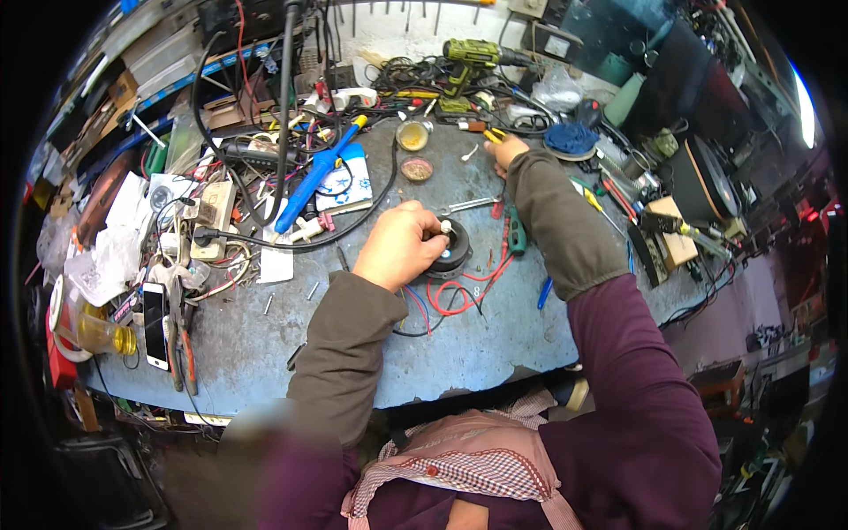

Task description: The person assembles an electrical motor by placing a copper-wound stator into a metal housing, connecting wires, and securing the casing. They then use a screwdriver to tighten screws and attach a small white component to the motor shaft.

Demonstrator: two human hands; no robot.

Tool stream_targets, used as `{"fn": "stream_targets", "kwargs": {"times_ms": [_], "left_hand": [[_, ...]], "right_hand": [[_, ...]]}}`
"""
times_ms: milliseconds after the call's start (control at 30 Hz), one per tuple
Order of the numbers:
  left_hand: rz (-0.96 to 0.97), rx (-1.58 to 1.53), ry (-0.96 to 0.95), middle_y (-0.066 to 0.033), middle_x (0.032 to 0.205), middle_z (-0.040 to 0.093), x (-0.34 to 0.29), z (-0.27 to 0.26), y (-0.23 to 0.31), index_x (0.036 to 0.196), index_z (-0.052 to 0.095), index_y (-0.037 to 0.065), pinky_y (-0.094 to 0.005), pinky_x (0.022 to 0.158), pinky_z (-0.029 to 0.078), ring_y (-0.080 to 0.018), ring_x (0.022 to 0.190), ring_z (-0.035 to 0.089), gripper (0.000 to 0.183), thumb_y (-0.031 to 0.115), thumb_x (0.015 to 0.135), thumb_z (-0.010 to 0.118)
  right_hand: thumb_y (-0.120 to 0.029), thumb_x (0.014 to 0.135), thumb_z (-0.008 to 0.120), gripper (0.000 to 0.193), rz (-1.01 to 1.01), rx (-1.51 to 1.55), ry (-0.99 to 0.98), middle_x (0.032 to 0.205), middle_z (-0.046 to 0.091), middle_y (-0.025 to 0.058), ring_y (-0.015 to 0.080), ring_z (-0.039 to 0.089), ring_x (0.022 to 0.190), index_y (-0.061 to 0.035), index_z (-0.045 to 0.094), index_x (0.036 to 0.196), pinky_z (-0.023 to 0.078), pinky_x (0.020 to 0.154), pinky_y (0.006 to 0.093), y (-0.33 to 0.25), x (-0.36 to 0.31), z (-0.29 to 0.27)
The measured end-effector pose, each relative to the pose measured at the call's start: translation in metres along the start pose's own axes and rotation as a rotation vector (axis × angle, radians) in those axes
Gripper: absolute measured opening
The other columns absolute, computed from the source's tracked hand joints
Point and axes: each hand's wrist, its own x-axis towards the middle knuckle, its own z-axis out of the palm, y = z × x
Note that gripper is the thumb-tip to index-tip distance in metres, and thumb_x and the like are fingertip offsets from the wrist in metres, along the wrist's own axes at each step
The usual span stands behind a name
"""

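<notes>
My left hand [399, 244] is closed at a black round motor-like part [456, 258] on the blue-grey workbench [495, 340]. Its fingertips pinch around a small white piece [445, 227] on top of that part. Farther off, at the back right, my right hand [510, 154] is closed on a yellow-handled tool [494, 136]; its tip cannot be made out. Red, blue and black wires [450, 305] trail on the bench in front of the round part. A green-handled tool [517, 237] and a metal rod [473, 204] lie between the two hands.
Behind stand two small round tins, one with yellowish paste [412, 136]. A blue soldering iron [309, 185] and tangled cables crowd the left. A phone [155, 327] and pliers [184, 340] lie near the front left edge. A green drill [468, 60] rests at the back.
</notes>
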Motion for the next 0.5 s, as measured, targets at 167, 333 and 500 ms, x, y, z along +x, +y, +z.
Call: {"fn": "stream_targets", "kwargs": {"times_ms": [167, 333, 500], "left_hand": [[-0.060, 0.004, 0.013, -0.0173, 0.089, 0.070, -0.008, -0.009, -0.009, 0.096, 0.080, -0.002, -0.0451, 0.076, 0.057, -0.0349, 0.083, 0.072, 0.018, 0.012, 0.084, 0.081], [-0.034, -0.033, -0.031, -0.0178, 0.092, 0.071, -0.001, -0.004, -0.005, 0.098, 0.080, -0.002, -0.0446, 0.080, 0.058, -0.0358, 0.087, 0.072, 0.015, 0.004, 0.084, 0.076], [-0.046, -0.017, -0.032, -0.0172, 0.095, 0.072, -0.004, -0.008, -0.013, 0.099, 0.080, -0.002, -0.0434, 0.081, 0.059, -0.0348, 0.087, 0.073, 0.017, 0.002, 0.083, 0.075]], "right_hand": [[-0.053, 0.100, 0.072, 0.060, 0.207, 0.242, -0.115, 0.097, 0.078, 0.0202, 0.0293, 0.076, 0.075, -0.0026, 0.072, 0.132, 0.060, 0.065, 0.0407, -0.030, -0.009, 0.013], [-0.041, 0.108, 0.065, 0.049, 0.413, 0.654, -0.031, 0.098, 0.075, 0.0206, 0.0283, 0.075, 0.073, 0.0000, 0.061, 0.134, 0.059, 0.051, 0.0350, 0.001, -0.012, -0.018], [-0.006, 0.109, 0.053, 0.048, 0.210, 0.843, -0.167, 0.091, 0.067, 0.0112, 0.0177, 0.063, 0.069, -0.0055, 0.043, 0.155, 0.055, 0.060, 0.0346, -0.029, -0.109, -0.053]]}}
